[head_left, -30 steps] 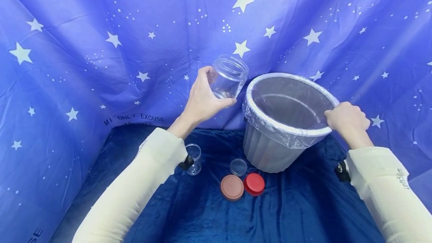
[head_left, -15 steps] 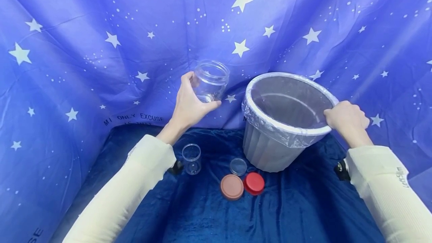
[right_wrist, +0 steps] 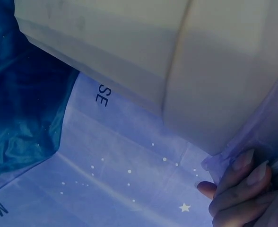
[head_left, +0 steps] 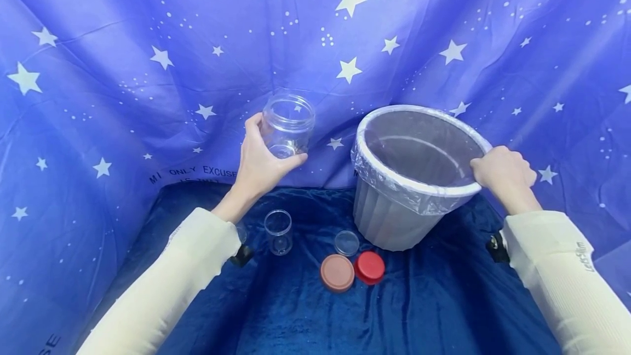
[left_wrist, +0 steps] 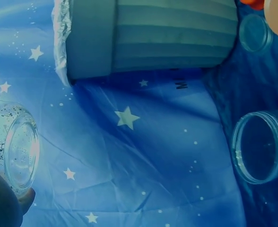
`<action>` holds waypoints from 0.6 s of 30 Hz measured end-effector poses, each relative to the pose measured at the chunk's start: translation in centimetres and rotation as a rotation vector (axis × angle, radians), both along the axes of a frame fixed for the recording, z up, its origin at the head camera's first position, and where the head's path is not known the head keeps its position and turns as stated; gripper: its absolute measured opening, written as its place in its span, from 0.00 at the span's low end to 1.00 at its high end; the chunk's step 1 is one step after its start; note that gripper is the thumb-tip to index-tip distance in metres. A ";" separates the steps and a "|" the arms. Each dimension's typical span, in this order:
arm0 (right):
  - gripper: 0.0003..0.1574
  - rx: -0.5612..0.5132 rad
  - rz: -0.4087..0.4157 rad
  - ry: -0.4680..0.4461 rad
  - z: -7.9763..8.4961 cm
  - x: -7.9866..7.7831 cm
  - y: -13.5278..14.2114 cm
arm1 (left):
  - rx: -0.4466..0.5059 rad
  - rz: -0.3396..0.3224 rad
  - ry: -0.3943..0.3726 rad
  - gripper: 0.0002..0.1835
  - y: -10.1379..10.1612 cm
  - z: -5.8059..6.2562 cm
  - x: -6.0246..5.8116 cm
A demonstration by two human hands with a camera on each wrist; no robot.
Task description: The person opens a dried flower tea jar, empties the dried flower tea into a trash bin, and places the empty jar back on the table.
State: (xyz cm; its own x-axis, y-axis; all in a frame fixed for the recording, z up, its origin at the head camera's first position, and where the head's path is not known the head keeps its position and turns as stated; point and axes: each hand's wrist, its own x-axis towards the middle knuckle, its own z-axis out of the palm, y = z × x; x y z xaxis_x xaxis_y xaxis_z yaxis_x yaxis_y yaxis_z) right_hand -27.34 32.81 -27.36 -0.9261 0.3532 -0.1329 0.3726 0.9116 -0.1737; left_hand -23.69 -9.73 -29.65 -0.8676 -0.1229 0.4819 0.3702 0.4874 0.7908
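Observation:
My left hand [head_left: 261, 158] holds a clear lidless jar [head_left: 288, 125] in the air, left of the bin, thumb on one side and fingers on the other. Dark specks cling to the jar's wall in the left wrist view. The jar leans slightly, mouth up. My right hand [head_left: 505, 173] grips the rim of a grey ribbed trash bin [head_left: 389, 218] lined with a clear plastic bag [head_left: 394, 188]. Its curled fingers [right_wrist: 243, 201] press the bag at the rim in the right wrist view. The bin tilts toward the left, and its visible inner wall looks bare.
A clear open jar [head_left: 278, 233] stands on the dark blue cloth [head_left: 296, 311]. Another clear item [head_left: 241, 233] is mostly hidden behind the left wrist. A clear round piece [head_left: 347, 242], a brownish-pink lid [head_left: 337, 273] and a red lid [head_left: 370, 267] lie before the bin. A starry curtain [head_left: 197, 81] hangs behind.
My left hand has carried the clear jar leftward and slightly down, away from the bin, and the jar is now more upright. The right hand still holds the bin's rim in place.

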 end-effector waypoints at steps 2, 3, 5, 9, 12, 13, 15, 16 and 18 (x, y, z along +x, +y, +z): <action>0.44 0.001 0.003 -0.004 -0.1 -0.1 0.0 | 0.006 -0.001 0.007 0.54 -0.4 -0.4 0.1; 0.43 0.000 0.005 -0.005 -0.1 -0.1 -0.1 | 0.007 -0.001 0.010 0.54 -0.6 -0.6 0.2; 0.43 -0.002 0.007 -0.004 -0.2 -0.1 -0.1 | 0.011 -0.004 0.019 0.54 -1.1 -1.0 0.3; 0.43 0.001 0.007 0.003 0.0 0.1 -0.3 | 0.017 -0.013 0.037 0.56 -2.0 -1.8 0.6; 0.43 0.002 0.003 0.005 0.2 0.3 -0.4 | 0.024 -0.021 0.034 0.57 -2.6 -2.3 0.9; 0.43 0.003 0.002 0.006 0.3 0.3 -0.4 | 0.025 -0.021 0.027 0.57 -2.8 -2.5 1.0; 0.43 0.004 0.001 0.007 0.3 0.4 -0.4 | 0.032 -0.023 0.014 0.58 -3.1 -2.9 1.3; 0.44 0.004 -0.001 0.007 0.3 0.4 -0.4 | 0.035 -0.021 0.007 0.58 -3.3 -3.0 1.4; 0.44 0.005 -0.002 0.006 0.3 0.3 -0.3 | 0.047 -0.018 -0.009 0.58 -3.6 -3.4 1.5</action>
